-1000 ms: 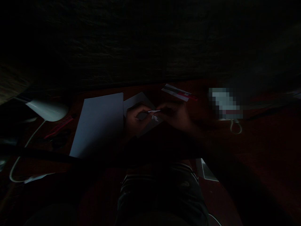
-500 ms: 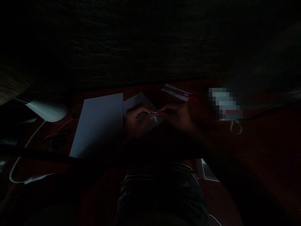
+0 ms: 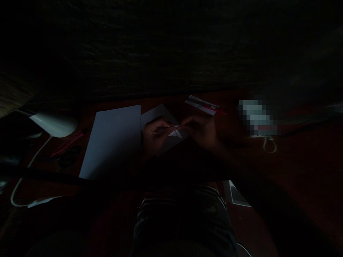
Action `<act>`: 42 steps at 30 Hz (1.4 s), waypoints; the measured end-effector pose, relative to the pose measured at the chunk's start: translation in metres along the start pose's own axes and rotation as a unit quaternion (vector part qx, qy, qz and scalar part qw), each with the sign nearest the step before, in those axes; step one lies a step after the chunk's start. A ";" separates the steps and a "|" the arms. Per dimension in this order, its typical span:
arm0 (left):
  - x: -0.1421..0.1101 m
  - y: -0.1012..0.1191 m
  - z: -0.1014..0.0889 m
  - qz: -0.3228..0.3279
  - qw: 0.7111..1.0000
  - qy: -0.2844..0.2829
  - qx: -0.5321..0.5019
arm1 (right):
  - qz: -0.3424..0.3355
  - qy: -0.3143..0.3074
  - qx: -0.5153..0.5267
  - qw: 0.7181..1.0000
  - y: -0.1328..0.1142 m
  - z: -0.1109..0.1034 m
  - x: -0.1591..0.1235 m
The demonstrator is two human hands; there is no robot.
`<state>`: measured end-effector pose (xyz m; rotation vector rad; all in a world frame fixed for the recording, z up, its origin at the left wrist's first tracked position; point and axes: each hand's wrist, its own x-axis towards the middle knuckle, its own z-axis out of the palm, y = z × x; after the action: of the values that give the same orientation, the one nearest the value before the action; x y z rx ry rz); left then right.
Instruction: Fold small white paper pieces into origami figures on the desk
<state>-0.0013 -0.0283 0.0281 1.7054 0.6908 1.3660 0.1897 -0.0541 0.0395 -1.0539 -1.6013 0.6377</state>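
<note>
The scene is very dark. My left hand (image 3: 154,135) and my right hand (image 3: 200,130) meet over a dark red table (image 3: 294,160), fingertips pinched together on a small white folded paper piece (image 3: 175,133). Under the hands lies a smaller white sheet (image 3: 155,115), partly covered by them. A large white sheet of paper (image 3: 112,141) lies flat just left of my left hand.
A white lamp head (image 3: 55,125) with a white cable (image 3: 32,160) sits at the left, red and dark tools (image 3: 66,144) beside it. A white strip with a red pen (image 3: 205,105) lies behind my right hand. A paper scrap (image 3: 235,194) lies near the front edge.
The small white piece, a thin strip between my fingertips before, now shows a wider triangular face. My hands have drawn slightly closer together.
</note>
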 end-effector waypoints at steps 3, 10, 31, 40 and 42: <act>-0.001 -0.002 0.002 -0.004 1.000 0.012 -0.002 | -0.026 0.012 -0.003 1.000 0.001 0.002 0.000; 0.000 -0.002 0.001 -0.053 0.998 0.009 -0.018 | -0.014 0.009 0.014 1.000 -0.003 0.002 0.000; 0.001 -0.007 0.001 -0.144 0.989 -0.004 -0.020 | -0.068 -0.036 -0.095 0.993 0.010 -0.003 0.004; 0.000 -0.007 -0.002 -0.180 0.982 -0.032 -0.049 | -0.073 -0.055 -0.116 0.989 0.010 -0.006 0.004; 0.001 -0.005 -0.002 -0.177 0.982 -0.038 -0.055 | -0.073 -0.059 -0.115 0.989 0.009 -0.006 0.004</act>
<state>-0.0025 -0.0241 0.0242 1.4567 0.8145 1.0642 0.1982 -0.0470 0.0357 -1.0702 -1.8702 0.4301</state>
